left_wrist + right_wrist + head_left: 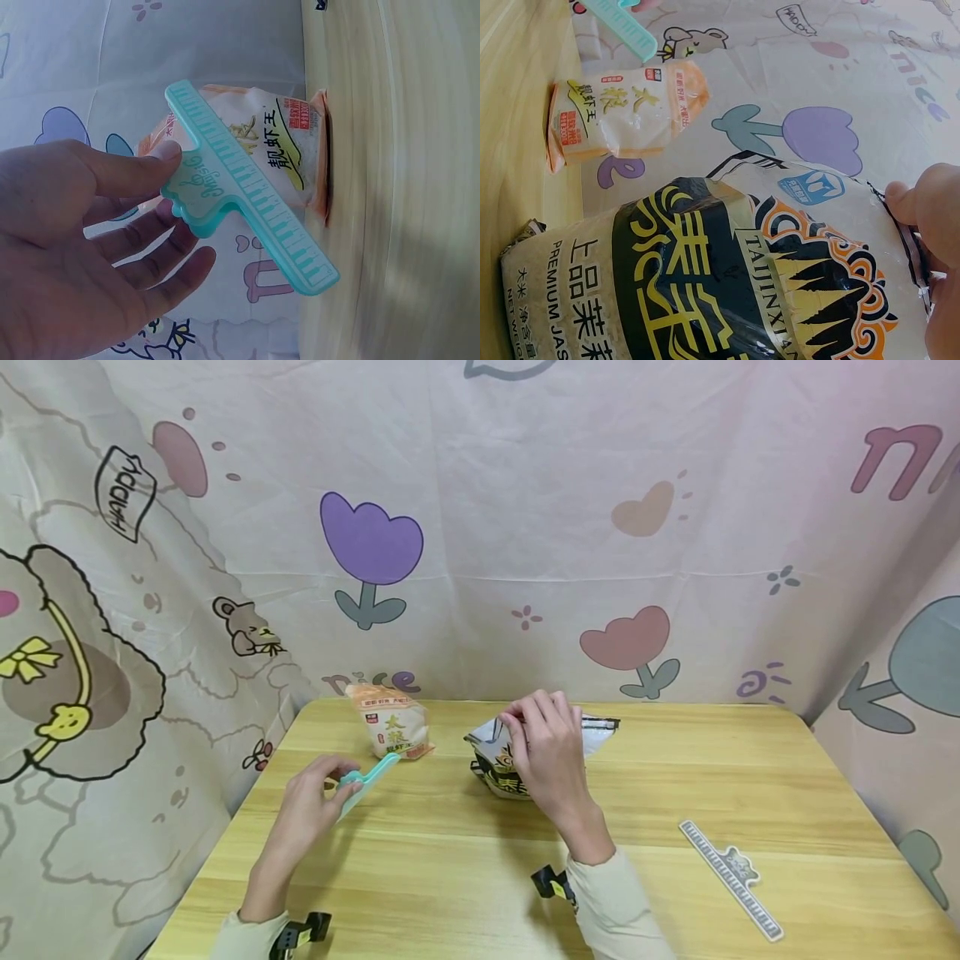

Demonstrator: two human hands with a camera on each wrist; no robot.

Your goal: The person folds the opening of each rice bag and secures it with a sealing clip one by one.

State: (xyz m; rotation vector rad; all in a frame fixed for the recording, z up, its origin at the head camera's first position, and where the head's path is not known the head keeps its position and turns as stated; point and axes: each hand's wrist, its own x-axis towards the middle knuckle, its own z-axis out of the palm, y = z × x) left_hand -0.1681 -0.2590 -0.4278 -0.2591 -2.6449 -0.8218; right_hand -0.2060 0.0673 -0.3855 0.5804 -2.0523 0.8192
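Clip [369, 783], teal, is pinched in my left hand [306, 802] above the table's [442, 885] left side; my right hand [551, 747] grips the top of a rice bag [497, 768] near the far edge's middle. An orange-and-white bag [396, 728] stands by the far left corner; a grey clip [726, 877] lies toward the right edge. Left wrist view: I hold the clip's handle, before the orange-and-white bag. Right wrist view: I pinch the rice bag's upper rim.
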